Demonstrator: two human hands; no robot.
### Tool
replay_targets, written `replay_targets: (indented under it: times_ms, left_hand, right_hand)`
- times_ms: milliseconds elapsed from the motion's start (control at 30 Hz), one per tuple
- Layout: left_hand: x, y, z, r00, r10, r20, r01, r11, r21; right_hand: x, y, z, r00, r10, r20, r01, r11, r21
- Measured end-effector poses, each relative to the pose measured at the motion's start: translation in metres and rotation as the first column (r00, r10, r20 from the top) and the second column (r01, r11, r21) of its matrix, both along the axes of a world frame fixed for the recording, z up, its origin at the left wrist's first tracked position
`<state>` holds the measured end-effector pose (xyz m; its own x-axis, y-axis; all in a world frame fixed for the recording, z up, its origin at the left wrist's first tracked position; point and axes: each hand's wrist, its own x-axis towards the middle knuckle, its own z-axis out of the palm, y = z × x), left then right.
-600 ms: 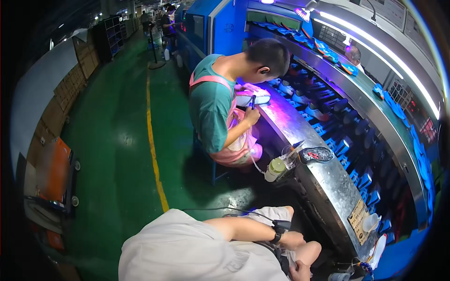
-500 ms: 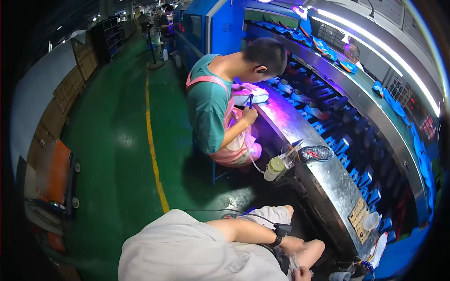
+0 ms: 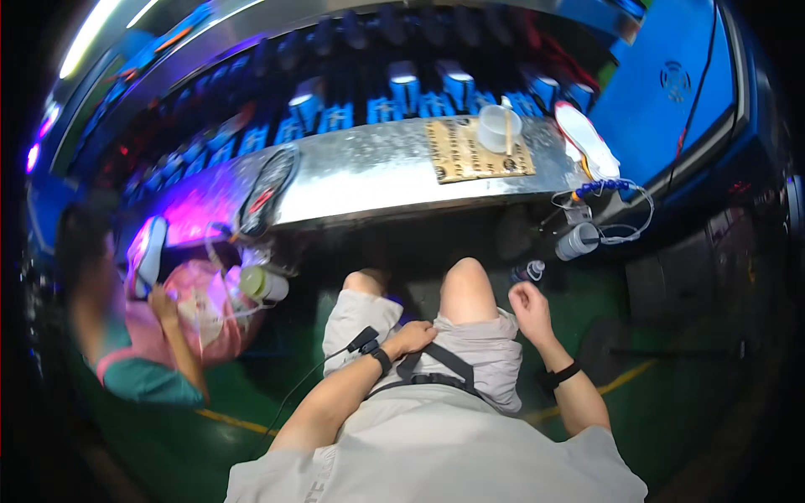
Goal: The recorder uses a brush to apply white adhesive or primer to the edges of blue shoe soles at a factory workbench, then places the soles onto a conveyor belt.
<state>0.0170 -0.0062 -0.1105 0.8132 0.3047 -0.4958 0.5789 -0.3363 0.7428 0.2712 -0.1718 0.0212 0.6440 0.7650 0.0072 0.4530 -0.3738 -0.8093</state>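
Co-worker: at the far left we see a person in a green top and pink apron (image 3: 220, 323), one hand (image 3: 163, 306) at a pale shoe (image 3: 149, 256)
Lidded bottle: green-topped bottle (image 3: 262, 283), near side of the metal table (image 3: 360, 168)
Dark sole: a black shoe sole (image 3: 268, 189) with red marks lies on the table's left part
Left hand: our left hand (image 3: 411, 337) rests on the lap by a black strap (image 3: 447, 362); we cannot tell whether it grips
Cardboard: a printed sheet (image 3: 457, 166) lies flat under a translucent cup (image 3: 493, 130)
Right hand: ours (image 3: 530, 308) is loosely curled beside the right knee, near a small bottle (image 3: 530, 271); its grip we cannot tell
White shoe: it stands (image 3: 589, 144) at the table's right end
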Motion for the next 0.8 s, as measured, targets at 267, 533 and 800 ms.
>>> replay_targets:
  times_ms: [267,533,800]
  left_hand:
    - [-0.002,0.014,-0.12,0.705,-0.671,-0.23,0.56,0.726,-0.399]
    - [-0.045,0.021,-0.114,0.685,-0.726,0.055,0.678,0.609,-0.412]
    - [0.069,0.098,-0.07,0.469,-0.883,0.015,0.8,0.417,-0.432]
  right_hand:
    - [0.111,0.148,0.091,0.835,-0.019,0.55,-0.156,0.95,0.27]
    - [0.181,0.229,0.106,0.725,0.141,0.674,-0.254,0.965,0.072]
    - [0.188,0.234,0.132,0.885,-0.198,0.421,-0.081,0.826,0.558]
